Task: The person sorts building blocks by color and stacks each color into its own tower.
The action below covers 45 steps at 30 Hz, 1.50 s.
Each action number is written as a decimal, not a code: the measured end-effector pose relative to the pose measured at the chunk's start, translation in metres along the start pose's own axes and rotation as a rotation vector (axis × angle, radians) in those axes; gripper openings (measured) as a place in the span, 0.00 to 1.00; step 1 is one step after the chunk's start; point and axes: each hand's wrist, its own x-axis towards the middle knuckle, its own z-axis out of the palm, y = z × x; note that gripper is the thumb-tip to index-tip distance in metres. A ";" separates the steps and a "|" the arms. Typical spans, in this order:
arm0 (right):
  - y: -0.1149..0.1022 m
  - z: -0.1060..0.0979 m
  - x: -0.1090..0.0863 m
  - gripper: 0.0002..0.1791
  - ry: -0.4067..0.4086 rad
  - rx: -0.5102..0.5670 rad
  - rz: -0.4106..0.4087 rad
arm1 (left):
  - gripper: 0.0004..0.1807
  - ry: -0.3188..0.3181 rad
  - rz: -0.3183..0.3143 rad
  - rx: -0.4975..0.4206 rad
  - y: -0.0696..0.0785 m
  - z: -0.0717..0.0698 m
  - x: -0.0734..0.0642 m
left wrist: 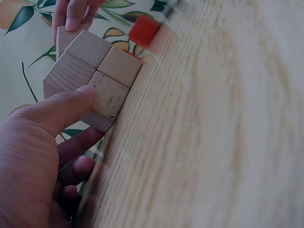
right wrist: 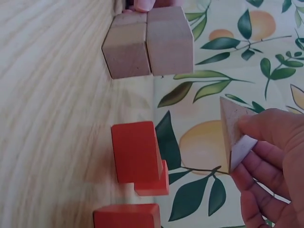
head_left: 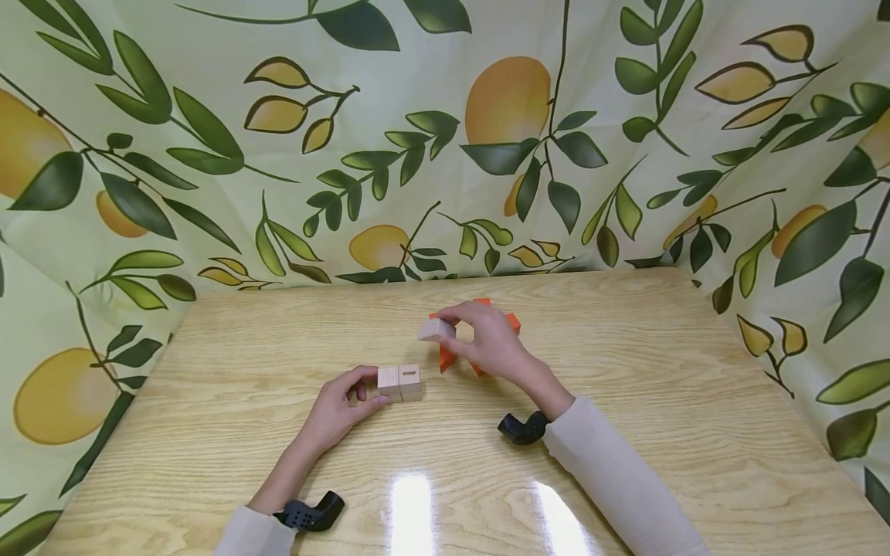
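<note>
My left hand (head_left: 332, 417) holds a small stack of plain wooden cubes (head_left: 399, 384), two layers high, on the table. Its thumb presses the near side, clearly seen on a speckled cube (left wrist: 108, 95) in the left wrist view, while the fingers curl behind. One top block carries a dark slot-like mark (head_left: 410, 373). To the right and farther back, my right hand (head_left: 497, 344) pinches a triangular wooden block (right wrist: 230, 137) between thumb and fingers. That block is raised off the table, up and right of the stack.
Several red blocks (right wrist: 135, 152) lie on the table below and behind my right hand, partly hidden by it in the head view. The wood-grain table (head_left: 278, 332) meets a fabric backdrop (head_left: 417, 69) printed with fruit and leaves. Black wrist devices (head_left: 523, 428) sit at both cuffs.
</note>
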 end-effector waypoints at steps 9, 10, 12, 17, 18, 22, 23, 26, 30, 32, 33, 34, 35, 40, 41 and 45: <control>-0.006 0.007 -0.002 0.20 -0.026 0.077 -0.041 | 0.19 -0.004 0.000 -0.010 -0.001 0.001 0.000; -0.007 0.008 -0.002 0.20 -0.032 0.084 -0.043 | 0.19 -0.004 -0.002 -0.012 -0.001 0.001 0.000; -0.009 0.010 -0.003 0.20 -0.046 0.101 -0.046 | 0.19 -0.005 -0.007 -0.011 -0.001 0.001 0.000; -0.013 0.015 -0.004 0.21 -0.075 0.107 -0.070 | 0.19 -0.008 -0.017 -0.011 0.000 0.000 -0.001; -0.014 0.015 -0.004 0.21 -0.079 0.107 -0.077 | 0.19 -0.008 -0.015 -0.012 0.000 0.000 -0.001; -0.017 0.019 -0.004 0.21 -0.092 0.121 -0.106 | 0.19 -0.007 -0.007 -0.017 -0.001 0.000 -0.001; -0.018 0.020 -0.004 0.21 -0.095 0.127 -0.111 | 0.19 -0.007 -0.006 -0.019 -0.001 0.000 -0.001; -0.021 0.024 -0.005 0.21 -0.108 0.141 -0.114 | 0.19 -0.010 -0.004 -0.020 -0.001 0.000 -0.001; -0.024 0.026 -0.005 0.22 -0.137 0.147 -0.101 | 0.20 -0.013 -0.005 -0.018 0.000 0.000 0.000; -0.027 0.027 -0.006 0.22 -0.153 0.148 -0.098 | 0.20 -0.014 -0.005 -0.014 -0.001 0.000 0.000; -0.027 0.028 -0.006 0.22 -0.160 0.153 -0.100 | 0.20 -0.014 -0.005 -0.013 -0.001 0.000 0.000; -0.028 0.028 -0.006 0.22 -0.166 0.156 -0.102 | 0.20 -0.014 -0.004 -0.011 -0.001 0.000 0.000; -0.029 0.028 -0.006 0.21 -0.170 0.159 -0.107 | 0.19 -0.014 -0.003 -0.010 -0.001 0.000 0.000; -0.031 0.030 -0.005 0.20 -0.187 0.159 -0.127 | 0.19 -0.015 0.002 -0.014 -0.002 0.000 0.000; -0.032 0.031 -0.005 0.20 -0.191 0.153 -0.127 | 0.19 -0.015 0.002 -0.016 -0.002 0.000 0.000; -0.032 0.033 -0.005 0.20 -0.202 0.138 -0.129 | 0.19 -0.013 -0.001 -0.023 -0.002 0.000 0.000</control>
